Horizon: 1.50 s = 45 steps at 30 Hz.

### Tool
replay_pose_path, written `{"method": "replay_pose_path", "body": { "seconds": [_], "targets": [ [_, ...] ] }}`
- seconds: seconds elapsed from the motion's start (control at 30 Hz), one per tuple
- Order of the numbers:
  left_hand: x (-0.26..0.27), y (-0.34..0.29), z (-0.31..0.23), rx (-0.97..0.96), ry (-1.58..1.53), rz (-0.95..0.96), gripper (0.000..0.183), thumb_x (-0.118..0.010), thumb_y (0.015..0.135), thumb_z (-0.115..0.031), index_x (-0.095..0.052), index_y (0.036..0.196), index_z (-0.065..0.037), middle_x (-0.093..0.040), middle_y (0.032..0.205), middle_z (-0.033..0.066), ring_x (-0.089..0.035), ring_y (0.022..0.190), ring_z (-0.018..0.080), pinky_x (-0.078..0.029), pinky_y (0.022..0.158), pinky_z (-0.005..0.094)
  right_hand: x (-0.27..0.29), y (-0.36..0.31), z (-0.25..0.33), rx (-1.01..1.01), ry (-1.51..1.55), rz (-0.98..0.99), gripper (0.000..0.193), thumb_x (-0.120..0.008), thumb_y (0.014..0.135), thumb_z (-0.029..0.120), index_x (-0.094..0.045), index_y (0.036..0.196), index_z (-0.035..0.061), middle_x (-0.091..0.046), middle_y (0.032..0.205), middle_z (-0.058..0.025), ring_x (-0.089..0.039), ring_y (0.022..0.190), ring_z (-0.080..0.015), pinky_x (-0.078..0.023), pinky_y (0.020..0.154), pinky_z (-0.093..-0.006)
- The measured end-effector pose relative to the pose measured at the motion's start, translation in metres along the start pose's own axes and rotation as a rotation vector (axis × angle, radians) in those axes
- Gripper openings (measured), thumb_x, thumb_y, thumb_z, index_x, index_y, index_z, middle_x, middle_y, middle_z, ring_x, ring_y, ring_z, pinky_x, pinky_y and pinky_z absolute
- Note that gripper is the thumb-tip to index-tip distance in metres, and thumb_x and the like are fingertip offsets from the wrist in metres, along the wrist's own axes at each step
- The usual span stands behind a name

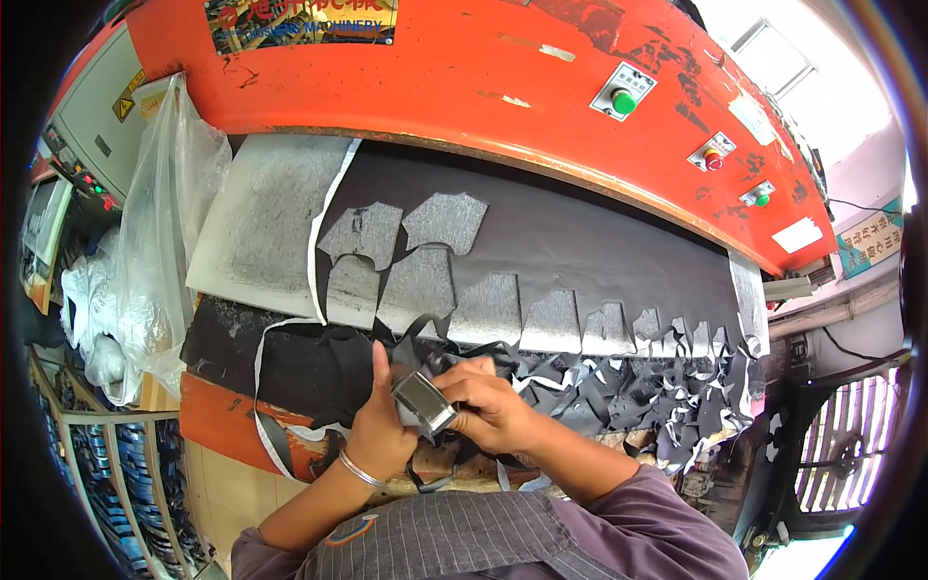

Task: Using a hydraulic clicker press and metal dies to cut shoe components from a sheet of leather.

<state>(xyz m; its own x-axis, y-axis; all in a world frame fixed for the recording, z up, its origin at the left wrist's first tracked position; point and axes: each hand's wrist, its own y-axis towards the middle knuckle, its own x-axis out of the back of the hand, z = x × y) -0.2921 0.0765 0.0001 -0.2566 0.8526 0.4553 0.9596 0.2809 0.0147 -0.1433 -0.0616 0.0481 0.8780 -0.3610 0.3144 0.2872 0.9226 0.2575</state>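
Observation:
Close to my body, both hands are around a small four-sided steel cutting die (423, 401) with a bright metal rim and a dark grey face. My left hand (383, 440) wraps its lower left side, thumb pointing up. From the right, my right hand (491, 406) has its fingers bent against the die's right side; some fingertips are hidden. Beyond the hands, a sheet of black leather-like material (570, 232) lies on a pale, scuffed cutting board (261, 213). Several angular cut-outs in the sheet, large at left and small at right, show the board through it.
A red press beam (464, 97) spans the far side, with green buttons (623, 101) and a red button (713, 161). Black scraps (619, 391) heap along the near edge. At left are a clear plastic bag (159, 222) and a rack (111, 416) of blue items.

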Motion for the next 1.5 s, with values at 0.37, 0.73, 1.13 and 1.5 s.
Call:
{"method": "replay_pose_path", "body": {
  "seconds": [0.37, 0.73, 1.13, 1.5],
  "targets": [
    [0.109, 0.015, -0.044, -0.055, 0.515, 0.276, 0.095, -0.077, 0.071, -0.040, -0.032, 0.145, -0.001, -0.027, 0.149, 0.0232, -0.024, 0.138, 0.0402, -0.020, 0.110, 0.0510, 0.125, 0.039, -0.075, -0.051, -1.284, -0.102, 0.021, -0.071, 0.076, 0.015, -0.067, 0.097, 0.0166, -0.063, 0.095, -0.0045, -0.057, 0.092, -0.0232, -0.038, 0.083, -0.0398],
    [-0.020, 0.196, 0.015, -0.110, 0.291, -0.063, 0.075, -0.050, 0.084, -0.008, -0.015, 0.149, -0.001, -0.050, 0.140, 0.0102, -0.039, 0.135, 0.0253, -0.016, 0.114, 0.0495, 0.115, 0.021, -0.092, -0.282, -1.060, -0.450, 0.049, -0.073, 0.078, 0.025, -0.059, 0.125, 0.0152, -0.045, 0.139, -0.0190, -0.046, 0.124, -0.0346, -0.031, 0.102, -0.0484],
    [-0.017, 0.208, 0.025, -0.225, 0.315, 0.025, 0.079, -0.050, 0.082, -0.005, -0.011, 0.150, -0.003, -0.045, 0.146, 0.0090, -0.032, 0.140, 0.0246, -0.007, 0.116, 0.0484, 0.110, 0.014, -0.111, -0.247, -1.096, -0.565, 0.040, -0.073, 0.079, 0.022, -0.064, 0.113, 0.0048, -0.062, 0.118, -0.0240, -0.056, 0.117, -0.0368, -0.039, 0.097, -0.0453],
    [-0.019, 0.209, 0.015, -0.220, 0.413, 0.029, 0.075, -0.050, 0.081, -0.008, -0.016, 0.148, 0.003, -0.046, 0.144, 0.0082, -0.032, 0.139, 0.0239, -0.012, 0.116, 0.0495, 0.111, 0.014, -0.112, -0.191, -1.189, -0.594, 0.036, -0.071, 0.080, 0.023, -0.065, 0.110, 0.0046, -0.065, 0.109, -0.0244, -0.060, 0.111, -0.0363, -0.044, 0.090, -0.0439]
  ]
}}
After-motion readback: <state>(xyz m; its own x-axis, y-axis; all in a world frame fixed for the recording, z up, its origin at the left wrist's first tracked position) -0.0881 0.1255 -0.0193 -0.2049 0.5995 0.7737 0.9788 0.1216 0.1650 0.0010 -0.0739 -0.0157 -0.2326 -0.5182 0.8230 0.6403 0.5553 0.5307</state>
